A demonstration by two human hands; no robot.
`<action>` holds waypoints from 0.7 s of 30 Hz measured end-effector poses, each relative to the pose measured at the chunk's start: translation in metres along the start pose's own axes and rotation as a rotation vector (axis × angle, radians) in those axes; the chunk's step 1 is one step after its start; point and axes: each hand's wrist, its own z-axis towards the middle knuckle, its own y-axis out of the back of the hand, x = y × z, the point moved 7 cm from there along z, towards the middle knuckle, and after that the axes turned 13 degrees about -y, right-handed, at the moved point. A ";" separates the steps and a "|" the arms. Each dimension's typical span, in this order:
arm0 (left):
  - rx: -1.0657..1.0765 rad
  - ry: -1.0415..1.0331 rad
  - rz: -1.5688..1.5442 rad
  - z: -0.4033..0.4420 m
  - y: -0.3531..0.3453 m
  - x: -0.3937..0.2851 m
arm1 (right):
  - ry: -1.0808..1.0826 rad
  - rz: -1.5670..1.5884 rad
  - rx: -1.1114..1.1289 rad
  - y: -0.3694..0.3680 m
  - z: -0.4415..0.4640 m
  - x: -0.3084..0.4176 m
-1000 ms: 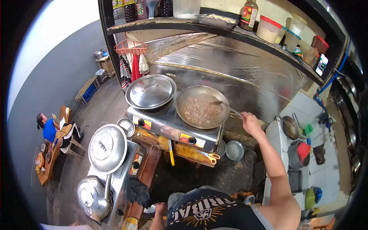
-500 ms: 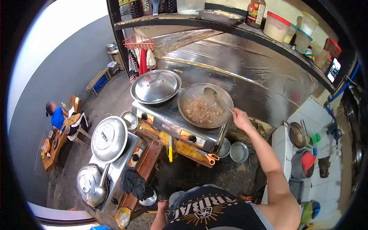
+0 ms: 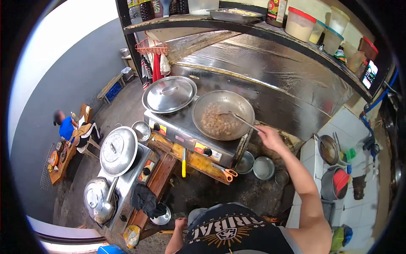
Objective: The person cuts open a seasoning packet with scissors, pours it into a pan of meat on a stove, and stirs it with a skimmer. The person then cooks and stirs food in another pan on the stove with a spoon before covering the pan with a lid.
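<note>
Right hand [image 3: 270, 137] clamped on end of ladle [image 3: 244, 121], likely for distance from hot pan [image 3: 237, 101]; left hand [image 3: 181, 223] low, grip unclear.

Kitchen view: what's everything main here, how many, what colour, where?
Stoves: 2, silver, centre and left
Food pan: 1, grey, central stove
Food pieces: many, brown, in that pan
Ladle: 1, grey, in that pan
Large lids: 3, silver, both stoves
Scissors: 1, orange-handled, wooden ledge
Cloth: 1, black, beside left stove
Hanger: 1, orange, back left
Bottles and tubs: several, mixed, upper shelf
Container: 1, red, in grey pot, right
Seated person: 1, blue top, far left
Left hand: 1, bare, bottom centre
Right hand: 1, bare, grip on ladle
</note>
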 end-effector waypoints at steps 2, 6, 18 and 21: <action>-0.059 -0.046 0.157 -0.001 0.003 0.000 | -0.088 -0.046 0.069 0.044 -0.013 0.021; -0.175 -0.061 0.292 -0.009 0.005 0.002 | -0.128 -0.171 0.161 0.075 -0.046 0.041; -0.041 -0.097 0.057 0.012 -0.003 -0.007 | 0.036 -0.062 -0.090 -0.005 -0.018 0.064; -0.133 -0.075 0.216 -0.001 -0.002 0.001 | 0.128 -0.125 -0.038 -0.063 0.001 0.060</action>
